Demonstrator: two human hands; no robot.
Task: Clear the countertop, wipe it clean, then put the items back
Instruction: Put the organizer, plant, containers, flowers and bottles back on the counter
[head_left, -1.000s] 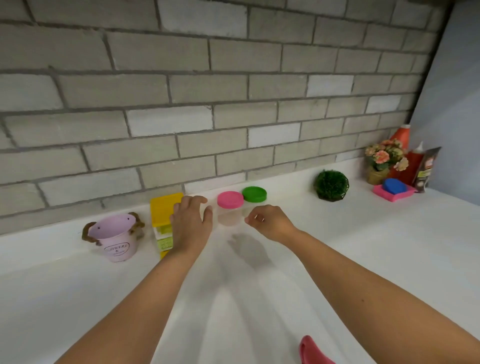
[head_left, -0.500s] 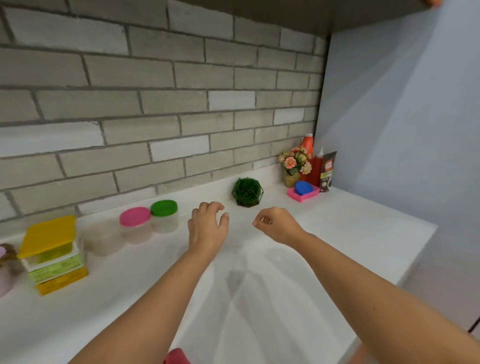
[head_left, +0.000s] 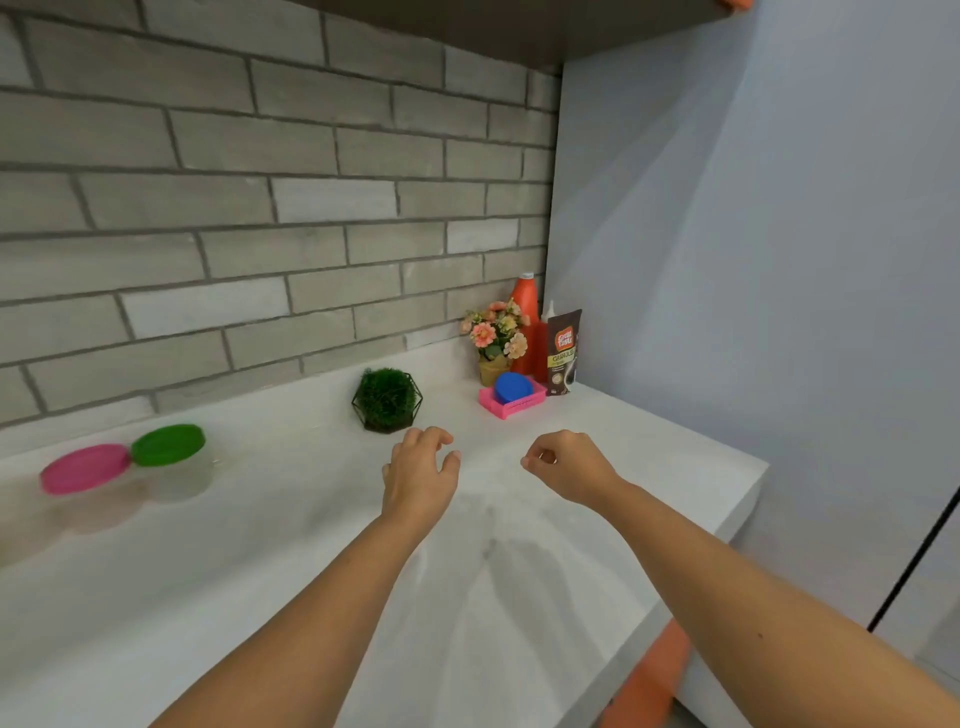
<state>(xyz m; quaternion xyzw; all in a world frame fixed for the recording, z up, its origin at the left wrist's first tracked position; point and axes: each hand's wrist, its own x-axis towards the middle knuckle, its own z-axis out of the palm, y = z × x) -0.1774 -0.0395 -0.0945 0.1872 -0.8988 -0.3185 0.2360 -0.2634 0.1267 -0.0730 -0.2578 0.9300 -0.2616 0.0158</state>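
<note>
I've swung right toward the caged plant (head_left: 387, 400) at the worktop's (head_left: 623, 467) back edge, likely next cleared: left fingers (head_left: 431, 439) loose, right fingers (head_left: 540, 457) curled, empty.

Saw a white tabletop (head_left: 260, 571) faintly veined in grey, a wall of grey and whitish bricks (head_left: 260, 208), and a pale blue side wall (head_left: 753, 260). Noted a pink lid (head_left: 84, 467), a green lid (head_left: 167, 444), a dark green plant (head_left: 387, 397) in black wire, a blue disc (head_left: 513, 387) in a pink tray (head_left: 519, 408), pink and cream flowers (head_left: 493, 330), an orange-red bottle (head_left: 524, 306), and a dark brown pouch (head_left: 563, 353) lettered yellow.
</note>
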